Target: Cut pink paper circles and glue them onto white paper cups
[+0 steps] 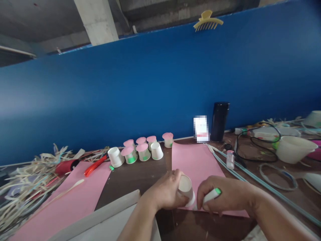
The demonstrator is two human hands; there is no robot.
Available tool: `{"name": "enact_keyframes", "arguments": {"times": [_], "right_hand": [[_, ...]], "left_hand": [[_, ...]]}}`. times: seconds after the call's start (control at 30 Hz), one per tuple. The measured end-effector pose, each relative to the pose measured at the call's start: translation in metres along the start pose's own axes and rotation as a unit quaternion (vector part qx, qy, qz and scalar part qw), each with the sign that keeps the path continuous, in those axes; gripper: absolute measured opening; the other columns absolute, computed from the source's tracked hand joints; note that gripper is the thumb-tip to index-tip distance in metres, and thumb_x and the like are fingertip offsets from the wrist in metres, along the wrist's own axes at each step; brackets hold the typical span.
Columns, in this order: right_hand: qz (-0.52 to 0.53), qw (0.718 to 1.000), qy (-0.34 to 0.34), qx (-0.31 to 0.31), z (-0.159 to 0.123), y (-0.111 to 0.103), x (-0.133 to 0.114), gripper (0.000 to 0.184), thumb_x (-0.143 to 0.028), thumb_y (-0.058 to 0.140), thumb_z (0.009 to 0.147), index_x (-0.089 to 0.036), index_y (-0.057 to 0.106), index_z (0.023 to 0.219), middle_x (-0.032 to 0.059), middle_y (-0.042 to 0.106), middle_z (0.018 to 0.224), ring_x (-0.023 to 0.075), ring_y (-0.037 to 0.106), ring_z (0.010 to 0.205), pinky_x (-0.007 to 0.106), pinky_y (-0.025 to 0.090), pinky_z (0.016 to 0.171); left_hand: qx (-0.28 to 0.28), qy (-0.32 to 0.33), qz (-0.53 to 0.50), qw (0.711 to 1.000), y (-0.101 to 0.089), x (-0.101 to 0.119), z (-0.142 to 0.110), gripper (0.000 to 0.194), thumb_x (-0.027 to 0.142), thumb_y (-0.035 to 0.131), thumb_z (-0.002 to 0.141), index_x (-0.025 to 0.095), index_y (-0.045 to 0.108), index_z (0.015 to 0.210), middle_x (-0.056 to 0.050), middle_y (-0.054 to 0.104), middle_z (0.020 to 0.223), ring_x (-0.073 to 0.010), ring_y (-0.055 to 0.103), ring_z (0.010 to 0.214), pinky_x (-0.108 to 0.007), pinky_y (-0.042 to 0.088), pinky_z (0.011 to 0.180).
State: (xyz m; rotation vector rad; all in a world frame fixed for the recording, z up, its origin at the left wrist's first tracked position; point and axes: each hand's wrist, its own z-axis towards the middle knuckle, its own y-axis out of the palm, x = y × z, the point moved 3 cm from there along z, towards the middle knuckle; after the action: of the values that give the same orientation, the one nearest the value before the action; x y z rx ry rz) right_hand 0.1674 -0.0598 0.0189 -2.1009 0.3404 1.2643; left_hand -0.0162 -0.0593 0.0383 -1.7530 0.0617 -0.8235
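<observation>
My left hand (173,190) is closed around a white paper cup (186,185), which stands upside down on a pink sheet of paper (193,155). Close beside the cup's rim, my right hand (220,194) grips a white marker with a green end (212,195). The marker slants down toward the paper at the cup's right; its tip is partly hidden by my fingers. Farther back stand several upturned cups, some topped with pink paper, such as this pink-topped cup (129,154). Two plain white cups, one at the left (116,157) and one at the right (157,151), stand among them.
A second pink sheet (85,187) lies left under red-handled scissors or a similar tool (95,165), beside a heap of pale strips (27,187). A white box (112,217) sits in front. Right are a black cylinder (220,121), a small clear bottle (230,159), cables and a white tub (296,149).
</observation>
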Motion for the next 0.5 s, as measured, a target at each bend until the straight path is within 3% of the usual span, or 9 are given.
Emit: {"name": "enact_keyframes", "arguments": {"times": [0.5], "right_hand": [[-0.011,0.999,-0.046,-0.011,0.005,0.0051,-0.0069,0.026,-0.017,0.057,0.069,-0.018,0.075,0.087,0.0025,0.066,0.078,0.0107,0.062,0.056,0.018,0.051,0.052]], "left_hand": [[-0.004,-0.008,-0.001,1.0,-0.0008,0.0,0.0017,0.043,0.04,0.06,0.065,0.025,0.042,0.1,-0.005,0.056,0.1,-0.022,0.057,0.089,-0.029,0.045,0.069]]}}
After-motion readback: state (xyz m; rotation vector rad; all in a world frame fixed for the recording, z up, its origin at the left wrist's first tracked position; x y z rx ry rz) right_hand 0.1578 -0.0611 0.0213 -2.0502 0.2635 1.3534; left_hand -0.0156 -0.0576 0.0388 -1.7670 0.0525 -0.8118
